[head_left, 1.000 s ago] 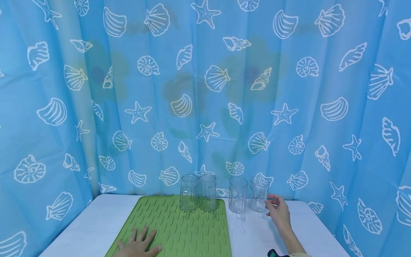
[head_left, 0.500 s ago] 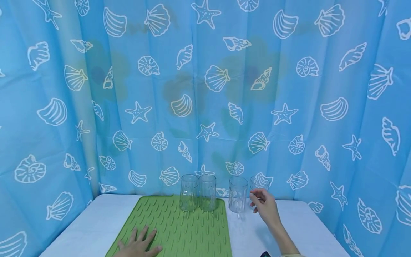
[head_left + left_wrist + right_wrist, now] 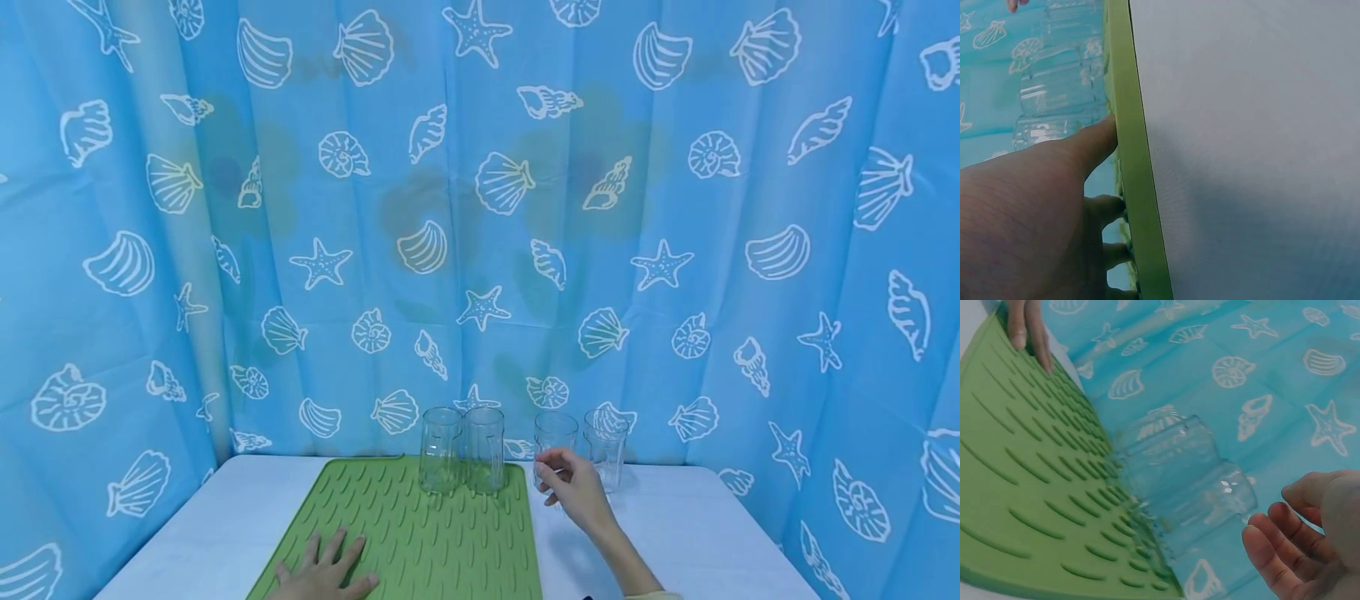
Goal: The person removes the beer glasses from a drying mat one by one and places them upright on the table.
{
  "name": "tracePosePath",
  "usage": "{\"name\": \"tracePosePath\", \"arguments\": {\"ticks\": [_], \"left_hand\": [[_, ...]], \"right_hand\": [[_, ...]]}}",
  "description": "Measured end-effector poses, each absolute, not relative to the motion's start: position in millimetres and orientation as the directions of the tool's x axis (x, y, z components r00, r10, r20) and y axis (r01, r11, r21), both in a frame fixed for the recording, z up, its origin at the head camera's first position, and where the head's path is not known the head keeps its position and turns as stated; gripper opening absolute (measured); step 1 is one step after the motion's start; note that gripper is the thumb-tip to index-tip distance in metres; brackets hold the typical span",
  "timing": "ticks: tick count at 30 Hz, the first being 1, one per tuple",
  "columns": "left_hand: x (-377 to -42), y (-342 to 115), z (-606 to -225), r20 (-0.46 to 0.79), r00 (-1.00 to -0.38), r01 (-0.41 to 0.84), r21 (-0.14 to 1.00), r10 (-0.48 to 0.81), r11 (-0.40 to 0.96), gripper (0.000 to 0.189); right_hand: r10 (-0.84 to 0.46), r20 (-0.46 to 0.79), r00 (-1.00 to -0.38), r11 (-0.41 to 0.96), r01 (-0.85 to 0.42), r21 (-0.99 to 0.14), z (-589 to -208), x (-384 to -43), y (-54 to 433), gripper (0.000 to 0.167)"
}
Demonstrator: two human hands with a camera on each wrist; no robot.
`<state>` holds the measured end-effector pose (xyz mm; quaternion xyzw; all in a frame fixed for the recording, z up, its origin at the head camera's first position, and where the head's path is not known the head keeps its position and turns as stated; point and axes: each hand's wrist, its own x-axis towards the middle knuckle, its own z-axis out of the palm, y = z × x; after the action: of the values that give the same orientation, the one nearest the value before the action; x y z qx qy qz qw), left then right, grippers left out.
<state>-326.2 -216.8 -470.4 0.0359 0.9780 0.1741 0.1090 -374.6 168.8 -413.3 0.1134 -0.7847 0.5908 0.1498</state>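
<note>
My left hand lies with fingers spread on a green ridged mat. Two clear drinking glasses, a left one and a right one, stand side by side at the mat's far edge. To the right, on the white tablecloth, are another pair: a nearer-to-mat glass and an outer glass. My right hand overlaps the first of these in the head view, fingers loosely bent. In the right wrist view, nothing sits between its thumb and fingers.
The white-covered table extends on both sides of the mat. Directly behind it hangs a blue curtain with white shell and starfish prints, which also runs along both sides.
My right hand has moved left, from beside the outer glass, across its front, to the glass nearer the mat. The left hand and all the glasses keep their places.
</note>
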Motion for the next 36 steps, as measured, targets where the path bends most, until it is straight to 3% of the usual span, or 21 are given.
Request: {"name": "tracePosePath", "arguments": {"ticks": [11, 25, 36], "left_hand": [[-324.5, -217.1, -469.6, -0.199, -0.972, 0.046, 0.353, 0.123, 0.935, 0.087], [-324.2, -216.2, -468.6, -0.198, -0.974, 0.035, 0.351, 0.111, 0.936, 0.085], [-325.5, -217.8, -470.5, -0.193, -0.973, 0.049, 0.364, 0.126, 0.93, 0.086]], "right_hand": [[-0.119, 0.33, -0.937, 0.33, -0.35, -0.876, -435.9, -389.0, 141.3, 0.022], [-0.068, 0.362, -0.93, 0.384, -0.359, -0.851, -439.0, -407.4, 125.6, 0.029], [-0.086, 0.334, -0.939, 0.316, -0.344, -0.884, -434.3, -413.3, 112.6, 0.031]]}}
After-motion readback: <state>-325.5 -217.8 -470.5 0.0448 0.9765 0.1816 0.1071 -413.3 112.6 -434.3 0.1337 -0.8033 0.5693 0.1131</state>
